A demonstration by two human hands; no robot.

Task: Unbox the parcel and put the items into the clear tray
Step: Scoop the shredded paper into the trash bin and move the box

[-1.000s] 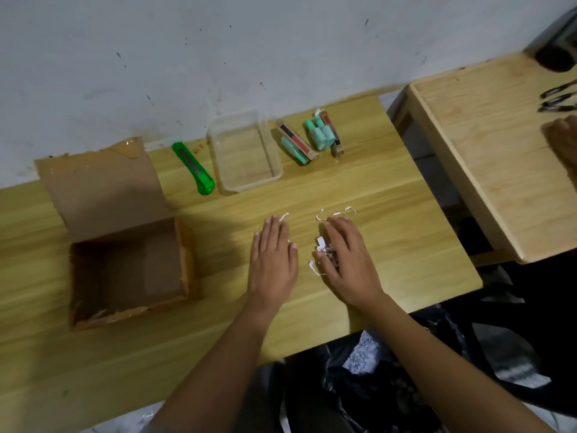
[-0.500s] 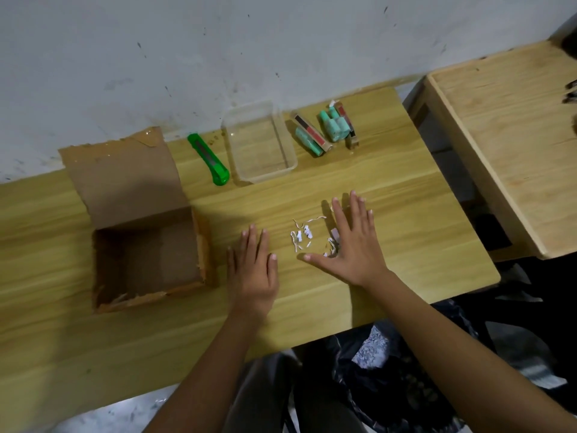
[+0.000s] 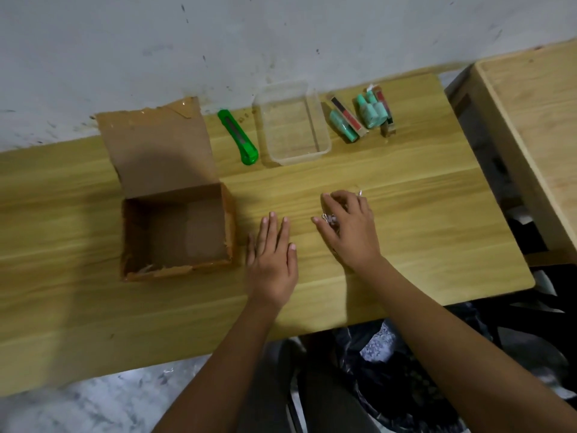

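Note:
An open brown cardboard box (image 3: pixel 175 232) sits on the wooden table (image 3: pixel 421 232), flap folded back, inside bare. The clear tray (image 3: pixel 292 123) stands near the wall with nothing in it. Right of the tray lie teal tubes (image 3: pixel 370 110) and small red-and-black cartons (image 3: pixel 345 115). My left hand (image 3: pixel 273 254) rests flat on the table right of the box, fingers together. My right hand (image 3: pixel 348 228) curls over small white paper scraps (image 3: pixel 329 218), fingers gathering them; most scraps are hidden under it.
A green utility knife (image 3: pixel 239 137) lies between the box flap and the tray. A second wooden table (image 3: pixel 537 126) stands to the right across a gap. The wall runs along the table's far edge.
My right hand has gone from flat and spread beside the scraps to curled over them, bunching them together. My left hand has barely moved. The camera view has shifted.

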